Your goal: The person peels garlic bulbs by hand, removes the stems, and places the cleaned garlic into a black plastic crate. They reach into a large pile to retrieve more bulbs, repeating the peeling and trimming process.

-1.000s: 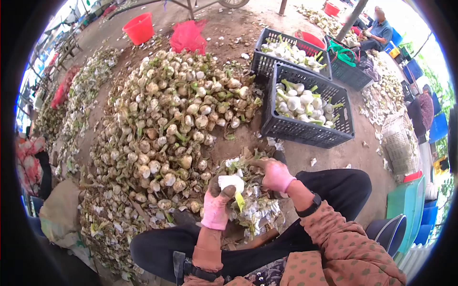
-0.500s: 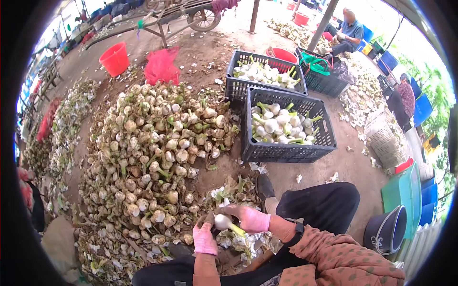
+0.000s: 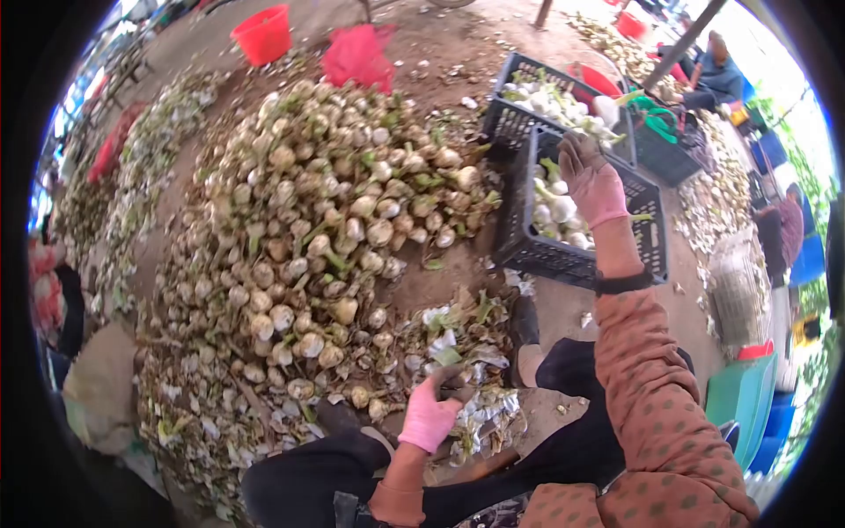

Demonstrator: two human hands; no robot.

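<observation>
My right hand (image 3: pixel 591 180), in a pink glove with soiled dark fingers, reaches over the near black crate (image 3: pixel 563 267), fingers stretched out. Just past its fingertips a white garlic bulb (image 3: pixel 606 110) with a green stem shows large above the far crate (image 3: pixel 506 123), apart from the hand and seemingly in the air. Trimmed garlic bulbs (image 3: pixel 554 207) lie in the near crate, partly hidden by my hand. My left hand (image 3: pixel 431 409), gloved alike, is low over peelings, its fingers loosely bent and apart. A pale green leaf scrap (image 3: pixel 447 356) lies close to its fingertips.
A large heap of untrimmed garlic (image 3: pixel 308 229) spreads to the left of the crates. Behind it are a red bucket (image 3: pixel 262 35) and a red mesh bag (image 3: pixel 359 60). Other people (image 3: pixel 717 75) sit at the right. A green tub (image 3: pixel 742 400) stands at the lower right.
The garlic bulb that both hands held low has left them. My right hand has swung up and forward over the crates and opened. The left stays low. The view has shifted.
</observation>
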